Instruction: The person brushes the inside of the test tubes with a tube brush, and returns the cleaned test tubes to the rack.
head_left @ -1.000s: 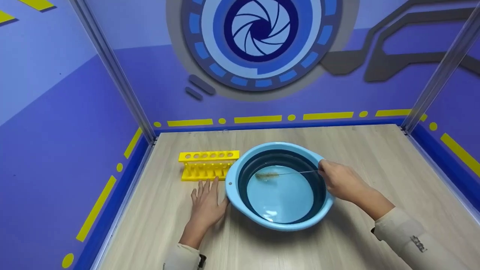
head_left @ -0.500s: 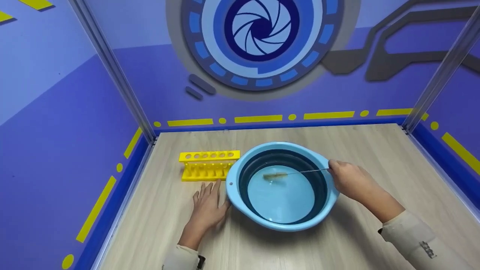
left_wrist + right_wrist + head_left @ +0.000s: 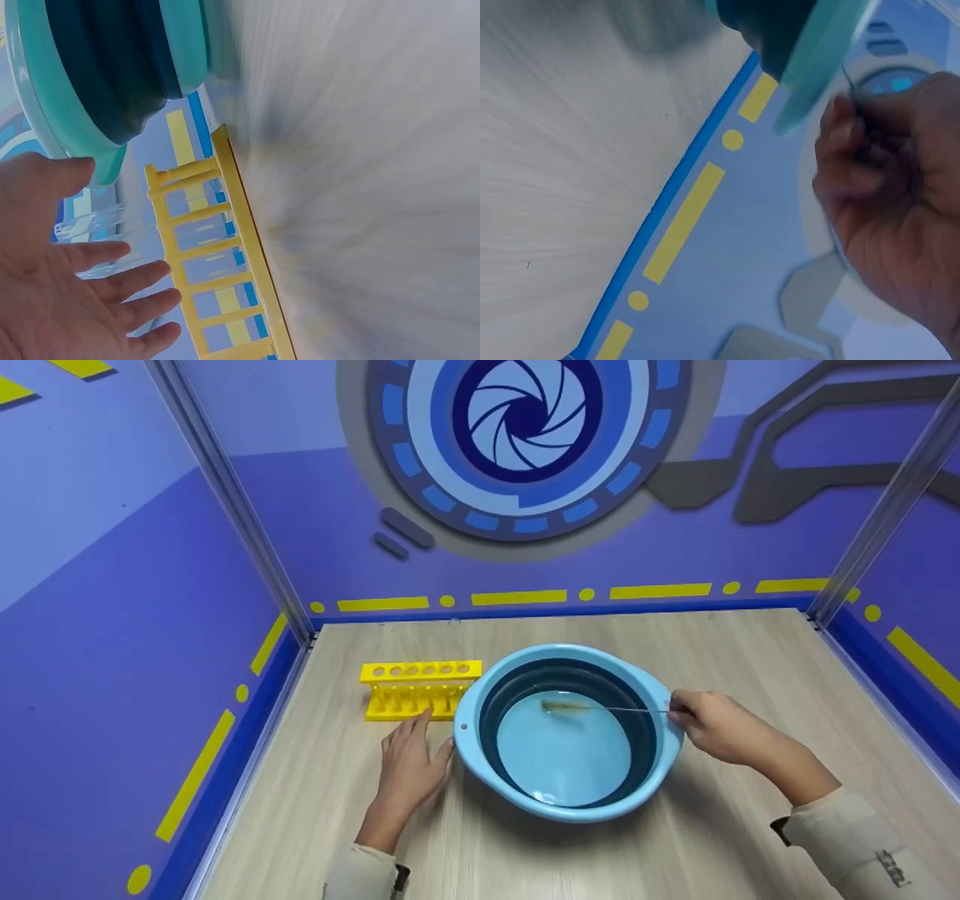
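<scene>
A test tube brush, with tan bristles on a thin twisted wire, reaches over the inside of a round basin. My right hand pinches the wire's end at the basin's right handle; in the right wrist view the fingers are curled, with the thumb against them. The basin is light blue with a dark collapsible wall, and light glints off its bottom. My left hand is spread beside the basin's left handle, thumb tip right at the handle in the left wrist view. Its fingers point toward a yellow test tube rack.
Clear, glassy tube-like shapes show behind my left fingers in the left wrist view. The wood-grain table is bounded by a blue patterned back wall and side walls with metal corner posts.
My right hand has moved to the right, drawing the brush rightward across the basin. My left hand has shifted only slightly; basin and rack stay nearly in place.
</scene>
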Available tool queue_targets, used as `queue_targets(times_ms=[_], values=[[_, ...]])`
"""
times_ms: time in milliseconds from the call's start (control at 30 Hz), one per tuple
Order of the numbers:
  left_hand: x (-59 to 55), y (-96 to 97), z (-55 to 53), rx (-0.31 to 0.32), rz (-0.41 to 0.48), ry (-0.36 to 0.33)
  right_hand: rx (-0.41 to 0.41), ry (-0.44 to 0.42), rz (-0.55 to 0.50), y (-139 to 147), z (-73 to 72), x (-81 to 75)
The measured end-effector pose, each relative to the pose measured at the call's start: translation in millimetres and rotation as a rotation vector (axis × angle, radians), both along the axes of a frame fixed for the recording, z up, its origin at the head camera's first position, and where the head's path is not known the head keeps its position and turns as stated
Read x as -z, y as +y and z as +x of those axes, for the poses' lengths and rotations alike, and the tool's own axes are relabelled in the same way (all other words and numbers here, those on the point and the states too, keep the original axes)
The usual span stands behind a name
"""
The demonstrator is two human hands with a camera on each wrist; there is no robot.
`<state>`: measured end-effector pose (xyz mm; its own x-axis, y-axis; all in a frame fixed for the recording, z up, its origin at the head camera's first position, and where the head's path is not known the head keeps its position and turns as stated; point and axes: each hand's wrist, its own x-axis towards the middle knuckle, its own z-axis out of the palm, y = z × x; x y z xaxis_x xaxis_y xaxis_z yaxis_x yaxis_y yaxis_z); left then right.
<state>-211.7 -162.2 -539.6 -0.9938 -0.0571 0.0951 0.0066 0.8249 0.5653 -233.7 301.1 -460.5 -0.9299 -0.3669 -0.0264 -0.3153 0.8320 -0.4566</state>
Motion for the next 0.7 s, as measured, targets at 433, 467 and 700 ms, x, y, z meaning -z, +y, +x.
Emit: queue_targets(times_ms=[433,467,700], values=[[-22.4,-9.2,-17.6,-0.105,0.061,0.152,0.085,0.025,0.105,11.1,7.3,-0.6],[-25.1,-12.3,-20.7,-0.106,0.063,0.168,0.082,0.031,0.112,11.3,7.6,0.1],[-41.8,-34.1,-46.3,-0.145,0.074,0.196,0.012,0.049,0.095,16.1,12.0,4.5]])
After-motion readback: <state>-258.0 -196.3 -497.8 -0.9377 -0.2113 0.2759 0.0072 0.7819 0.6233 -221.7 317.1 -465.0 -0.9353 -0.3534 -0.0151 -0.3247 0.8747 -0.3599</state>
